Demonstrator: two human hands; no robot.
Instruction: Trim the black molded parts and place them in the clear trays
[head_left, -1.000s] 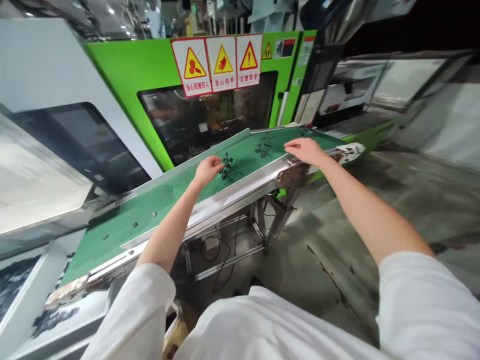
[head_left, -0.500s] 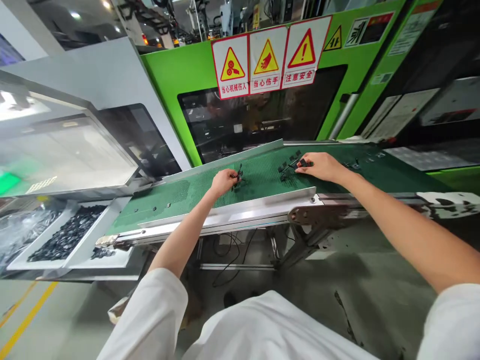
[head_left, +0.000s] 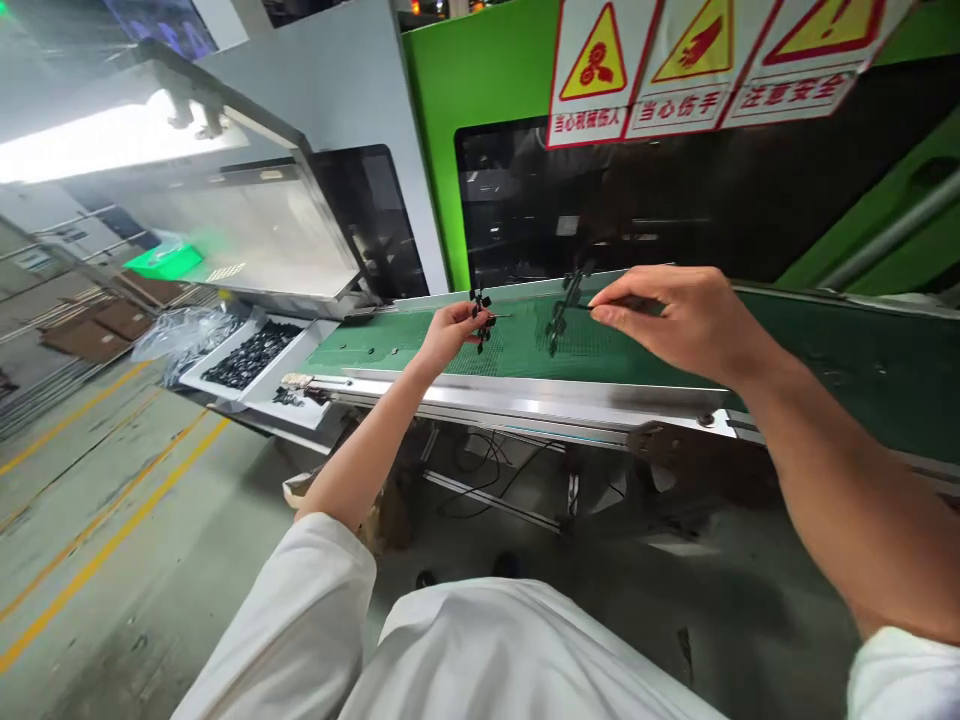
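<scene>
My left hand (head_left: 448, 331) pinches a small black plastic runner piece (head_left: 480, 305) and holds it just above the green conveyor belt (head_left: 420, 345). My right hand (head_left: 679, 312) grips a second black plastic runner piece (head_left: 564, 300) by its stem, lifted off the belt, its branches hanging toward the left. Both pieces are thin sprues with small moulded parts on them. The two hands are a short way apart over the belt's middle.
A green moulding machine (head_left: 435, 120) with red-bordered warning signs (head_left: 675, 70) stands behind the belt. A white tray of black parts (head_left: 251, 358) sits at the belt's left end. The belt's metal frame edge (head_left: 525, 405) faces me; concrete floor with yellow lines (head_left: 112, 520) lies at left.
Both hands have lifted their black pieces off the belt. The view has swung left and moved closer to the conveyor.
</scene>
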